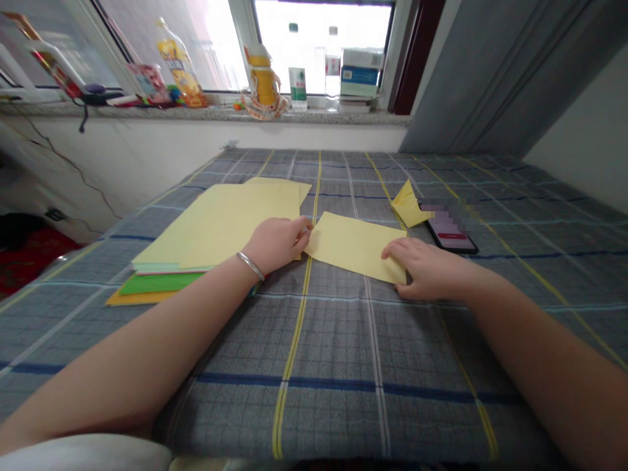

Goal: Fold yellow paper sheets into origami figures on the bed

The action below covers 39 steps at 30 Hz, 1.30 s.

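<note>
A pale yellow sheet of paper lies between my two hands over the checked cloth. My left hand, with a silver bangle at the wrist, has its fingers closed at the sheet's left corner. On the right edge, my right hand pinches the paper, fingers on top and thumb at the near corner. Left of it, partly behind my left hand, is a stack of coloured paper, yellow on top with green and orange sheets below. A folded yellow paper piece rests beyond my right hand.
A phone lies beside the folded piece, partly blurred out. The grey checked cloth covers the surface. Along the windowsill stand several bottles, a yellow flask and stacked boxes. A grey curtain hangs at right.
</note>
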Motion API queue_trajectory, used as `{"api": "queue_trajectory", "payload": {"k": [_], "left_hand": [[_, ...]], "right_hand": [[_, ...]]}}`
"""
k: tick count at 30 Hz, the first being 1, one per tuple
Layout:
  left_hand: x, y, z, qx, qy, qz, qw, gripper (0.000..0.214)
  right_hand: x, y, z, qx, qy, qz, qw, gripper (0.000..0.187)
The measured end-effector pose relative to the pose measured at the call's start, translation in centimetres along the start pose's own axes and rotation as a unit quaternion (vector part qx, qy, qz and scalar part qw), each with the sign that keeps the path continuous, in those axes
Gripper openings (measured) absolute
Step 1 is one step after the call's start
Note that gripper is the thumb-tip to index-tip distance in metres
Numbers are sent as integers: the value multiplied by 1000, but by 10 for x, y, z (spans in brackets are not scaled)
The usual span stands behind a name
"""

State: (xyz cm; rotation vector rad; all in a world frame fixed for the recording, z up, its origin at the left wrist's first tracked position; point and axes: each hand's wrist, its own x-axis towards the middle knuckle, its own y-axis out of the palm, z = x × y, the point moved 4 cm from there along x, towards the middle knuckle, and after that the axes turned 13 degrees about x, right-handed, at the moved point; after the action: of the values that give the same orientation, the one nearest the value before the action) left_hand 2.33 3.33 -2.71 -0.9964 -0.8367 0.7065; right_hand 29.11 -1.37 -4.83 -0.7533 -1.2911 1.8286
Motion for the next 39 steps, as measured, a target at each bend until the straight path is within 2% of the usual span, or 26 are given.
{"api": "queue_trajectory", "payload": {"k": [6, 10, 18, 23, 28, 32, 34, 36, 39], "left_hand": [[-1, 4, -14, 45, 55, -23, 997, 30], [-2, 5, -16, 52, 69, -27, 996, 30], [-3, 7, -20, 66, 81, -19, 994, 30], [-3, 8, -19, 45, 64, -19, 997, 22], [-2, 7, -15, -58, 13, -9, 998, 12], [0, 10, -12, -179, -47, -25, 982, 5], [0, 11, -11, -261, -76, -48, 961, 7], [1, 12, -11, -356, -99, -68, 927, 14], [1, 11, -18, -467, -109, -53, 876, 25]], "right_hand": [[-10, 1, -7, -37, 50, 31, 998, 66], [-8, 1, -11, -73, 73, 6, 995, 60], [9, -4, -23, -34, 5, -14, 999, 42], [10, -11, -23, -12, -55, -53, 997, 33], [9, -20, -15, -36, -87, -118, 989, 24], [10, -21, -7, 16, -98, -167, 981, 20], [10, -19, -2, 44, -97, -190, 976, 17], [9, -18, 5, 56, -98, -203, 973, 15], [7, -17, 19, 69, -101, -224, 967, 15]]}}
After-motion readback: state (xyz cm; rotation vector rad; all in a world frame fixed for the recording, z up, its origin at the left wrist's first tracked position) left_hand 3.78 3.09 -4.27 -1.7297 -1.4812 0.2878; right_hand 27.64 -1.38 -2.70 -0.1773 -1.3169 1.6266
